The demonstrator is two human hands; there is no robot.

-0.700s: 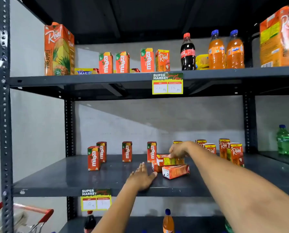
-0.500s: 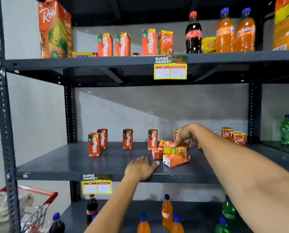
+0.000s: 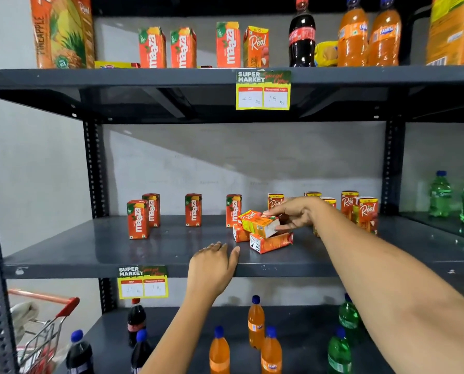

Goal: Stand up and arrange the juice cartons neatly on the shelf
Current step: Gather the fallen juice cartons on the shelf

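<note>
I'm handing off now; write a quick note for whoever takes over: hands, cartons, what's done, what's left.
Right hand: grip closed on a tilted Real carton, lifted off the pile.
Left hand: open, flat on the middle shelf edge.
Two fallen cartons lie on their sides below it.
Done: four Maaza cartons stand upright at left; Real cartons stand at right.
Left: stand the held carton, then the fallen two.

The shelf [image 3: 171,255] is dark grey steel, and the small cartons [image 3: 138,219] on it are orange-red with white lettering and green corners. The tilted carton [image 3: 258,222] is orange and yellow with a white end, and the price label [image 3: 263,90] is yellow with a green and black header. The bottles below [image 3: 255,323] are orange with blue caps; those at right [image 3: 440,194] are green.
</note>
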